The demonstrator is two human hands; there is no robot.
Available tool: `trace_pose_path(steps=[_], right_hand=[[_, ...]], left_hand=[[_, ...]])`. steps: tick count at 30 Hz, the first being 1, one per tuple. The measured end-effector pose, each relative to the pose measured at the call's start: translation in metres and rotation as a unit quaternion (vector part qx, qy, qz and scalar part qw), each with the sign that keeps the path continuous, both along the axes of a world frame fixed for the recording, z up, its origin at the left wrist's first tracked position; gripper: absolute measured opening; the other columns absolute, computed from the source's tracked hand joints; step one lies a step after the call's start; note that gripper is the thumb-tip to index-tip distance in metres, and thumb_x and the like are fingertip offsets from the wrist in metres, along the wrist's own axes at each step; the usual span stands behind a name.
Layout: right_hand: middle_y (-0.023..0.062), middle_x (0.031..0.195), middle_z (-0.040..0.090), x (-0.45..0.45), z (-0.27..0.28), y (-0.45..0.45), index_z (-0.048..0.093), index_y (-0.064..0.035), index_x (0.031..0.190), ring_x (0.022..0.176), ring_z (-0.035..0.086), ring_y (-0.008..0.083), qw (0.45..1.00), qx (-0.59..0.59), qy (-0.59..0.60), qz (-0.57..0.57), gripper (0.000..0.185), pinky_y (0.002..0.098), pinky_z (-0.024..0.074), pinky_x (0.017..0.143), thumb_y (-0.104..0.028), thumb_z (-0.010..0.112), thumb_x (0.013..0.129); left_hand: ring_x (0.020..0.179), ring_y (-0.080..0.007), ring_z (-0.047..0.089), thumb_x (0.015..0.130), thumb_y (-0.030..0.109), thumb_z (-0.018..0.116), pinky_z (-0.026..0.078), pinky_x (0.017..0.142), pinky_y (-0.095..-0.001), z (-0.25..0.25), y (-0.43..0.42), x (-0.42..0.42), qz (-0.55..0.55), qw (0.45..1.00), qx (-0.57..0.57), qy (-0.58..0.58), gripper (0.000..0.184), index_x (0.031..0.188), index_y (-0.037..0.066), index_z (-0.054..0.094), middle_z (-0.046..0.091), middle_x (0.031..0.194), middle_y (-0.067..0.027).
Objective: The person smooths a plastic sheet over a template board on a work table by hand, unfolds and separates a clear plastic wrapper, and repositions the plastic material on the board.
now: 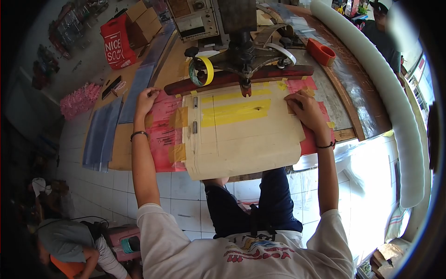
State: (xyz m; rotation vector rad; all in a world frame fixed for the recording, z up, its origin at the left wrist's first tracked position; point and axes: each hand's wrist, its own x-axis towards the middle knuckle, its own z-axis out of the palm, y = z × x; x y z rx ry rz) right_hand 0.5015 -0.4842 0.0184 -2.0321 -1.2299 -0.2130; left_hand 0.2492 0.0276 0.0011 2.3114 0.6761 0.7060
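A beige sheet (pixel 251 144) with yellow tape strips and two small metal pieces lies over a red sheet (pixel 162 125) on the table, under a machine head (pixel 241 60) with a dark red bar (pixel 274 73). My left hand (pixel 147 98) is at the red sheet's upper left edge, fingers curled together; what is between them is hidden. My right hand (pixel 304 108) is at the beige sheet's upper right edge, its fingers closed on that edge. A roll of yellow tape (pixel 207 72) hangs on the machine's left arm.
Clear blue-tinted plastic strips (pixel 100 139) lie on the table's left side, near a phone (pixel 111 87) and a red bag (pixel 116 44). An orange-red tape ring (pixel 320 52) lies at right. A long white foam roll (pixel 395 107) borders the right side. Another person (pixel 69 246) sits lower left.
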Motion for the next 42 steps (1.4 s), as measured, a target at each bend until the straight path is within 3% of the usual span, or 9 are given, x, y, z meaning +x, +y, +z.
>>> trace_pose_path(steps=[28, 34, 42], right_hand=[[0.0135, 0.086, 0.061, -0.0022, 0.0017, -0.0004, 0.07, -0.0041, 0.099, 0.082, 0.061, 0.0305, 1.0, -0.011, 0.015, -0.002, 0.016, 0.038, 0.048, 0.074, -0.009, 0.063, 0.085], [0.0136, 0.087, 0.061, -0.0007, -0.0002, -0.0003, 0.07, -0.0042, 0.099, 0.081, 0.061, 0.0306, 1.0, -0.01, 0.013, -0.003, 0.016, 0.0379, 0.0482, 0.074, -0.009, 0.063, 0.085], [0.0131, 0.087, 0.061, -0.0013, 0.001, -0.0002, 0.071, -0.0041, 0.099, 0.08, 0.061, 0.0296, 1.0, -0.014, 0.009, -0.006, 0.016, 0.0373, 0.0482, 0.073, -0.009, 0.063, 0.085]], left_hand=[[0.075, -0.0145, 0.054, 0.089, 0.014, 0.064, 0.045, 0.073, -0.0276, -0.0012, 0.001, 0.0003, 0.005, 1.0, 0.009, 0.003, 0.018, 0.101, 0.003, 0.072, 0.058, 0.081, -0.004], [0.072, -0.0098, 0.048, 0.089, 0.013, 0.064, 0.041, 0.067, -0.0246, -0.0013, 0.0003, -0.001, -0.004, 1.0, 0.016, -0.003, 0.02, 0.103, 0.001, 0.071, 0.054, 0.075, 0.0013], [0.07, -0.0127, 0.05, 0.089, 0.013, 0.063, 0.043, 0.068, -0.0268, -0.006, 0.0042, 0.0008, -0.014, 0.999, 0.022, -0.024, 0.018, 0.101, 0.003, 0.071, 0.054, 0.074, -0.0022]])
